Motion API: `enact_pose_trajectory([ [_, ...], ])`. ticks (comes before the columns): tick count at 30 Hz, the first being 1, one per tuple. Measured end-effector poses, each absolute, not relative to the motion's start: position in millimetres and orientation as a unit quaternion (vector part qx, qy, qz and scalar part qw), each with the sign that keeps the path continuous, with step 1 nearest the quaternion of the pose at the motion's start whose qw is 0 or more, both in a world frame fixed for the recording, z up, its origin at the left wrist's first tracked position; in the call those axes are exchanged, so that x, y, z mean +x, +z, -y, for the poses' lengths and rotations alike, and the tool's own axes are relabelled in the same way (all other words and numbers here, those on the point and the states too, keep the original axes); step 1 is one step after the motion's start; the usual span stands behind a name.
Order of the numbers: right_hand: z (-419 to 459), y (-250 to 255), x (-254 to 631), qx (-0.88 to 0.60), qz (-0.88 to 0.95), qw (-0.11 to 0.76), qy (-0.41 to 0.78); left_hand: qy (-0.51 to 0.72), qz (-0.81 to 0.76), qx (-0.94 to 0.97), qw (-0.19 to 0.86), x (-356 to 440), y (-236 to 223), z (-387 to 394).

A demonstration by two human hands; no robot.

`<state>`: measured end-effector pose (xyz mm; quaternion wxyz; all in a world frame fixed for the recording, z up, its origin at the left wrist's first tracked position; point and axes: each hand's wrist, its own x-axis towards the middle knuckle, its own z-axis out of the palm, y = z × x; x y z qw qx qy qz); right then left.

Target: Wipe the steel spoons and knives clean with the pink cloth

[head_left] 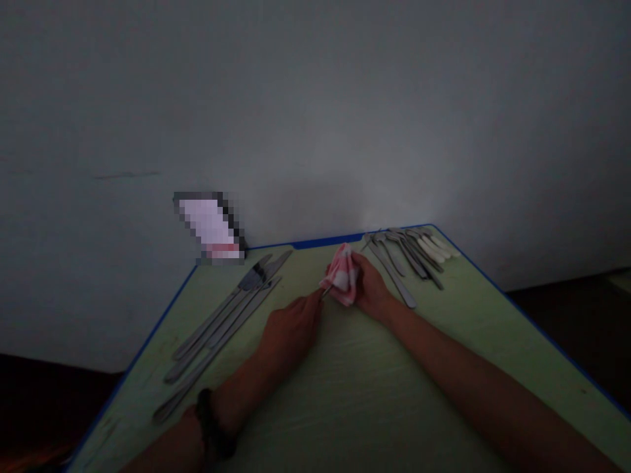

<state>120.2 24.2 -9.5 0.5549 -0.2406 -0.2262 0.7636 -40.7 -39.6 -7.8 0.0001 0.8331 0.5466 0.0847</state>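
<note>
My left hand (293,328) is closed around the thin metal handle of a piece of cutlery (326,292). The other end of that piece is covered by a pink-and-white cloth (341,276), so its kind does not show. My right hand (367,286) grips the cloth from the right side, its fingers wrapped partly behind it. Both hands are held over the middle of the green table (335,407). To the left of my left hand lie several table knives (221,322), side by side at a slant.
Forks and other cutlery (404,253) lie at the back right, some with white handles (434,248). A pixelated device (210,226) leans at the back left corner. A grey wall (315,131) rises behind the table's blue edge (325,240).
</note>
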Motion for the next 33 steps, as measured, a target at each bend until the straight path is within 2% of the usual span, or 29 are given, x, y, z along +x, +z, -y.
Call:
enact_pose_trajectory([
  [6, -23, -9, 118, -0.274, 0.24, 0.536, 0.762, 0.22, -0.508, 0.832, 0.032, -40, -5, 42],
  [13, -27, -10, 122, -0.245, 0.236, 0.525, 0.78, 0.295, -0.417, 0.843, 0.168, -44, 3, 43],
  [17, -26, -11, 122, -0.248, 0.236, 0.514, 0.786, 0.284, -0.396, 0.846, 0.215, -45, -1, 41],
  [22, -21, -8, 120, -0.271, 0.279, 0.491, 0.78, 0.304, -0.514, 0.765, 0.24, -41, -5, 38],
  [28, -17, -4, 121, -0.257, 0.325, 0.472, 0.778, 0.296, -0.538, 0.755, 0.231, -41, 1, 33],
  [33, -16, -3, 120, -0.243, 0.344, 0.46, 0.781, 0.208, -0.502, 0.821, 0.175, -41, -1, 30],
])
